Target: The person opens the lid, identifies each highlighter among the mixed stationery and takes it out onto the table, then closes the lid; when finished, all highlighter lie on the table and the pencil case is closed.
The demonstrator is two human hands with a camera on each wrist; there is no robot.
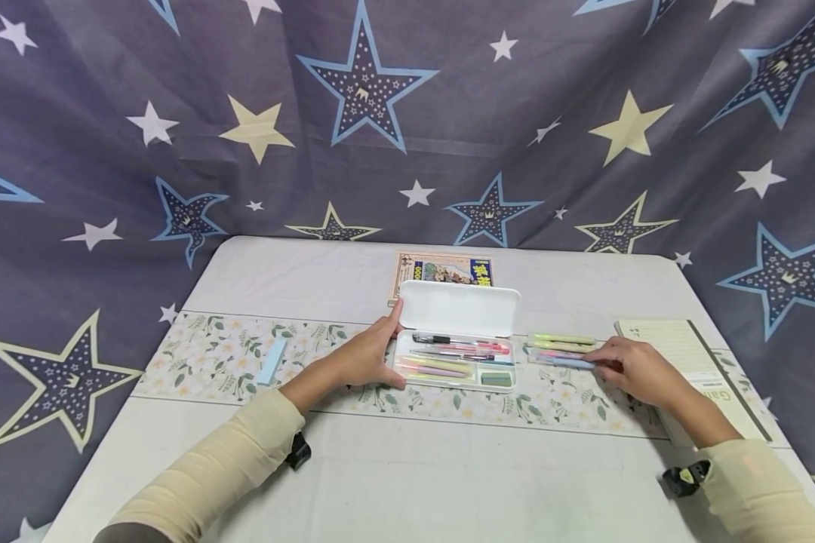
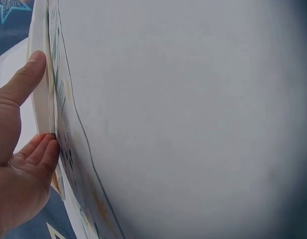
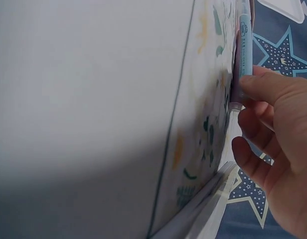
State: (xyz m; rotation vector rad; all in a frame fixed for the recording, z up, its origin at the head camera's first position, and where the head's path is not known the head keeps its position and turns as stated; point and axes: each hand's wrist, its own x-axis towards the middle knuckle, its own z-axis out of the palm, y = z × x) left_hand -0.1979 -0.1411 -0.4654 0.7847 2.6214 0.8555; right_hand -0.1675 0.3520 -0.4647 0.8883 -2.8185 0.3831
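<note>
A white pencil case (image 1: 458, 309) lies with its lid raised, holding several pens (image 1: 462, 349), pastel highlighters (image 1: 435, 367) and a green eraser (image 1: 496, 378). My left hand (image 1: 367, 354) grips its left end, thumb near the front corner and fingers toward the hinge. In the left wrist view, the left hand (image 2: 19, 164) spans the case's side. Right of the case lies a group of highlighters, yellow ones (image 1: 560, 340) at the back. With thumb and fingers my right hand (image 1: 641, 369) pinches the light blue highlighter (image 3: 246, 50) at its right end; the fingertips are partly hidden.
Behind the raised lid is a boxed or book-like item (image 1: 448, 265) with a printed picture. A lined notebook (image 1: 706, 377) lies under and beyond my right forearm. At left, a light blue strip (image 1: 272, 360) rests on the floral runner (image 1: 204, 362). A star-patterned curtain (image 1: 258, 196) stands behind the table.
</note>
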